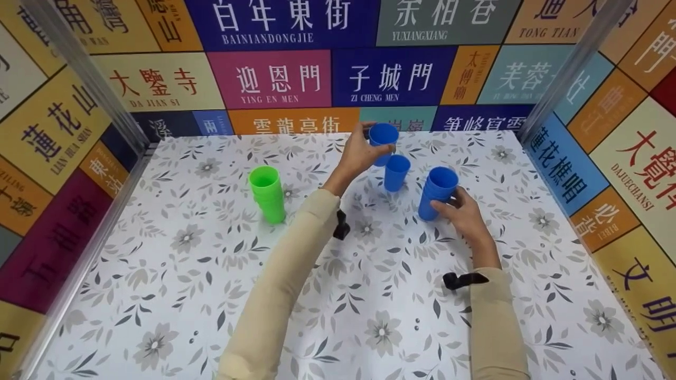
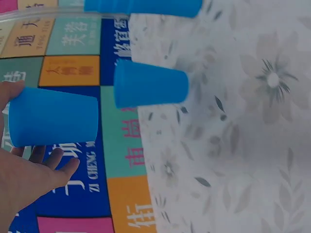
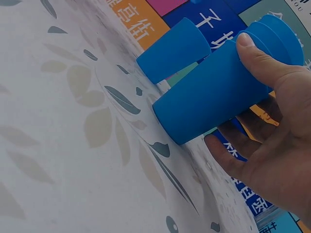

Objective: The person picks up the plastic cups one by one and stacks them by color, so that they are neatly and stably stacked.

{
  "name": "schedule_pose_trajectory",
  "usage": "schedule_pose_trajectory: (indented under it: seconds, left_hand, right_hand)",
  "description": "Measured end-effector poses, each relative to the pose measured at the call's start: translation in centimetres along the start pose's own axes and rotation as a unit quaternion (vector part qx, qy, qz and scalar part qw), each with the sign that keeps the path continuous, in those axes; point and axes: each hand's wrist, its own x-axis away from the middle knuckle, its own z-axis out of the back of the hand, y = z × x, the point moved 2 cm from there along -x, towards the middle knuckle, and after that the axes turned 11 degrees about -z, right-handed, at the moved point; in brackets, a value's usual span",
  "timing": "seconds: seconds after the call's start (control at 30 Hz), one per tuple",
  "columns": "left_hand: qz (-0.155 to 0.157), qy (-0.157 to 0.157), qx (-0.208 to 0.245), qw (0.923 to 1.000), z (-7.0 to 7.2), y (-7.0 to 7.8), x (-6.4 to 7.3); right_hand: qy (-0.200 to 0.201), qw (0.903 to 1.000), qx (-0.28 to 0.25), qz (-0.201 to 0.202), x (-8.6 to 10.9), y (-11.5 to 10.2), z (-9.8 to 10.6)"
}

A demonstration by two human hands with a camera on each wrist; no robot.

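Note:
My left hand (image 1: 362,150) holds a single blue cup (image 1: 384,134) at its rim, toward the back of the table. Below that cup, a second blue cup (image 1: 397,174) stands upright and untouched. In the left wrist view, the held cup (image 2: 53,117) is gripped between thumb and fingers, raised off the table. On the right, my right hand (image 1: 465,216) grips a stack of nested blue cups (image 1: 437,192) near the top. The right wrist view shows the thumb lying across the stack (image 3: 214,87) with several fingers behind it.
A stack of green cups (image 1: 268,195) stands left of my left forearm. The table (image 1: 185,295) has a white leaf-and-flower cover. Panels with Chinese lettering (image 1: 280,79) close off the back and both sides.

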Motion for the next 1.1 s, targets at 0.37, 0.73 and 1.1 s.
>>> schedule_pose_trajectory:
  seconds: [0.37, 0.73, 1.1]
  left_hand:
    - [-0.036, -0.034, 0.042, 0.9979, -2.3, 4.3, 0.5]
    - [-0.038, -0.083, 0.053, 0.9945, -5.9, 6.3, 1.5]
    - [-0.018, -0.09, 0.038, 0.9951, -8.3, 6.3, 1.9]
  right_hand:
    - [0.004, 0.9999, -0.006, 0.007, -0.1, 0.0, -0.1]
    - [-0.009, 0.9999, -0.011, -0.006, 0.4, -0.4, 0.1]
    - [-0.021, 0.9996, -0.005, -0.017, 2.7, -3.1, -0.2]
